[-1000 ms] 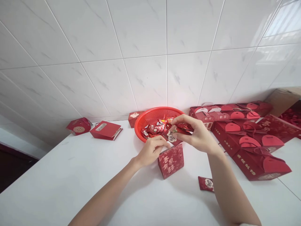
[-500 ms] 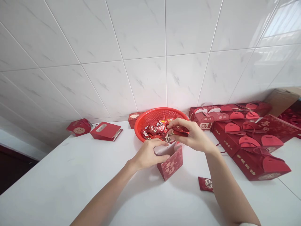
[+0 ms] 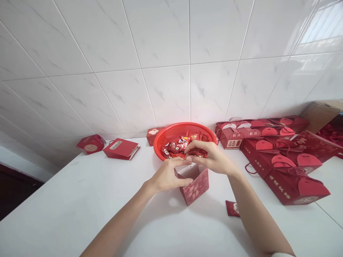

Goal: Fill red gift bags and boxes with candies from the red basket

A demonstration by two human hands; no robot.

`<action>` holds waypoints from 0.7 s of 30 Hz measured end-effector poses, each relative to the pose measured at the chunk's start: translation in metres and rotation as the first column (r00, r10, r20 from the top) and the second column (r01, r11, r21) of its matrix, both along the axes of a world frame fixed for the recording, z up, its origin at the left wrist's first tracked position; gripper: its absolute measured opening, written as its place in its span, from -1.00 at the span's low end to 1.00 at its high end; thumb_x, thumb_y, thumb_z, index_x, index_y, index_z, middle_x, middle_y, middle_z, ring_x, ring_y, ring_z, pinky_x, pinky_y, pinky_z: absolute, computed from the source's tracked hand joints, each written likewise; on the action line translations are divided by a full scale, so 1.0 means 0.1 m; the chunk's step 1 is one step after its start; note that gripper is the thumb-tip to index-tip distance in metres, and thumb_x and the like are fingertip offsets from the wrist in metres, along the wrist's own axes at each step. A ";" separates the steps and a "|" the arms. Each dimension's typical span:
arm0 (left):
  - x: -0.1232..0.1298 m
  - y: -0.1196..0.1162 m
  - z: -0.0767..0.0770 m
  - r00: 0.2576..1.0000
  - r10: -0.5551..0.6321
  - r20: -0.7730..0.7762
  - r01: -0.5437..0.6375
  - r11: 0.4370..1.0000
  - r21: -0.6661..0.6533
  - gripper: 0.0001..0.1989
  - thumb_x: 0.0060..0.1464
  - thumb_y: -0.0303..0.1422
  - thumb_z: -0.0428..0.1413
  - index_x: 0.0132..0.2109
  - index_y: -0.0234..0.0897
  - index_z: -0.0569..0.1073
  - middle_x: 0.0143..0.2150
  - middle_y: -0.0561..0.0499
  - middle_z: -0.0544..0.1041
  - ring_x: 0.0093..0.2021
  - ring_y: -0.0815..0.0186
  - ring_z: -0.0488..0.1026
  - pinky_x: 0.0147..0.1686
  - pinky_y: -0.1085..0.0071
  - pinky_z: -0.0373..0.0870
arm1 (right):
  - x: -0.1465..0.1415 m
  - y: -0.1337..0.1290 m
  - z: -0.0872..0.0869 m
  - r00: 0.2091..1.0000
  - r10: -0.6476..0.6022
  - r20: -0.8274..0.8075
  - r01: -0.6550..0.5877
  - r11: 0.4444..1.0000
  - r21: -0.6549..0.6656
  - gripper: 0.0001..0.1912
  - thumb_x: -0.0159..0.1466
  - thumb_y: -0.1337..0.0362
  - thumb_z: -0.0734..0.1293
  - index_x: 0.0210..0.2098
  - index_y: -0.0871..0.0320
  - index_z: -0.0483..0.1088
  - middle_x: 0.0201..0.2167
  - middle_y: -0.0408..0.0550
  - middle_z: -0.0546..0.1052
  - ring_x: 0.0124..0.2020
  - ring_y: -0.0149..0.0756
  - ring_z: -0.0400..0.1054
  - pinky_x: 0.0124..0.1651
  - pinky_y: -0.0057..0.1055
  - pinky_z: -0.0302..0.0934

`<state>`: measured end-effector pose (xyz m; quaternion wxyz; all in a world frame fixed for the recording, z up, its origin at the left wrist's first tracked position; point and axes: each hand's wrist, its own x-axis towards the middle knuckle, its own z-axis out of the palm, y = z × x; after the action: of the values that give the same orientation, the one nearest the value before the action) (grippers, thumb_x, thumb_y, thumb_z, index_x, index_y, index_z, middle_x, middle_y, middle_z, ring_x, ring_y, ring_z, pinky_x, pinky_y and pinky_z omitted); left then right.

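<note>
A small red gift box [image 3: 197, 187] with pale lettering stands open at the top on the white table. My left hand [image 3: 170, 175] grips its left side, thumb inside the near wall and fingers at the far side. Above the opening, my right hand [image 3: 207, 155] is bent over with thumb and fingers close together, near my left fingertips; whatever it may hold is hidden. Just behind, a red plastic basket [image 3: 160, 137] contains several red wrapped sweets [image 3: 177, 147]. One red packet [image 3: 232, 208] lies beside my right forearm, partly covered by it.
Several red gift boxes with rounded flaps [image 3: 278, 185] stand in rows at the right. A flat-sided red box [image 3: 122, 148] and a many-sided red box [image 3: 91, 144] are at the left. Behind the basket's left edge is a small box [image 3: 153, 135]. A tiled wall closes off the back.
My right hand has moved slightly left and down over the box opening. The red packet that showed between its fingers is no longer visible there. My left hand keeps its grip.
</note>
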<state>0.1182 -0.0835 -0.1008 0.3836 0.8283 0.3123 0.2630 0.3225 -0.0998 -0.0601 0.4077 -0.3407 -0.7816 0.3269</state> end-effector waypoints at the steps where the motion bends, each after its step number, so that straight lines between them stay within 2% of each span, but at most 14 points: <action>1: 0.00 0.00 -0.01 1.000 -0.003 0.011 0.003 1.000 -0.008 -0.52 -0.07 -0.45 0.26 0.07 -0.15 0.54 -0.01 0.00 0.60 -0.05 0.16 0.54 -0.18 0.36 0.53 | -0.02 0.01 -0.02 1.000 0.006 0.000 -0.006 1.000 0.010 -0.93 0.31 0.29 0.32 -0.24 0.14 0.42 -0.27 -0.09 0.53 -0.29 -0.34 0.42 -0.23 -0.43 0.29; 5: -0.02 0.01 -0.05 0.999 0.034 0.008 -0.034 0.999 -0.007 -0.57 -0.09 -0.42 0.30 0.00 -0.20 0.58 -0.06 -0.04 0.62 -0.07 0.11 0.56 -0.14 0.30 0.54 | -0.07 0.05 -0.06 1.000 0.001 -0.023 0.000 0.998 0.057 -0.85 0.35 0.19 0.29 -0.25 0.14 0.42 -0.30 -0.09 0.52 -0.31 -0.34 0.40 -0.24 -0.42 0.28; 8: -0.03 0.01 -0.07 0.999 0.051 0.019 -0.050 0.999 -0.015 -0.54 -0.10 -0.39 0.32 0.02 -0.19 0.58 -0.03 -0.07 0.62 -0.03 0.07 0.55 -0.14 0.26 0.55 | -0.07 0.03 -0.06 0.998 -0.029 -0.049 0.032 0.997 0.071 -0.80 0.36 0.14 0.29 -0.26 0.14 0.42 -0.34 -0.10 0.49 -0.33 -0.35 0.36 -0.26 -0.43 0.27; 11: -0.02 0.00 -0.06 0.999 0.035 0.039 -0.034 0.999 -0.025 -0.53 -0.09 -0.41 0.30 0.04 -0.16 0.57 -0.02 -0.06 0.61 0.00 0.05 0.54 -0.16 0.27 0.56 | -0.09 0.03 -0.07 0.997 -0.017 -0.079 0.020 0.999 0.039 -0.73 0.36 0.08 0.27 -0.30 0.16 0.42 -0.40 -0.12 0.45 -0.39 -0.37 0.33 -0.31 -0.44 0.27; 14: -0.01 0.00 -0.05 0.999 0.004 0.038 -0.002 0.998 -0.058 -0.54 -0.05 -0.45 0.25 0.05 -0.15 0.55 0.00 -0.02 0.61 -0.02 0.09 0.56 -0.17 0.28 0.57 | -0.12 0.04 -0.08 0.995 0.015 -0.096 -0.012 0.999 0.033 -0.71 0.36 0.06 0.27 -0.30 0.16 0.42 -0.38 -0.09 0.48 -0.36 -0.36 0.36 -0.30 -0.42 0.30; 18: -0.02 0.00 -0.07 0.998 0.066 -0.011 -0.067 0.997 -0.032 -0.52 -0.10 -0.38 0.31 0.05 -0.23 0.55 0.05 -0.08 0.59 0.06 0.04 0.52 -0.02 0.20 0.53 | -0.08 0.02 -0.01 0.996 -0.029 -0.081 0.035 0.997 0.072 -0.75 0.35 0.09 0.30 -0.28 0.16 0.45 -0.33 -0.07 0.52 -0.31 -0.33 0.40 -0.25 -0.41 0.31; 21: -0.03 0.01 -0.08 0.995 0.091 -0.043 -0.090 0.996 0.019 -0.49 -0.12 -0.33 0.34 0.05 -0.25 0.54 0.08 -0.10 0.58 0.11 0.02 0.49 0.10 0.17 0.45 | 0.12 -0.03 0.10 0.991 -0.116 -0.063 0.121 0.989 0.086 -0.75 0.33 0.09 0.31 -0.26 0.15 0.47 -0.30 -0.05 0.56 -0.28 -0.30 0.43 -0.22 -0.38 0.33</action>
<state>0.1150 -0.0829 -0.1086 0.3571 0.8222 0.3556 0.2645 0.3347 -0.1032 -0.0502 0.4638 -0.3583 -0.7617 0.2763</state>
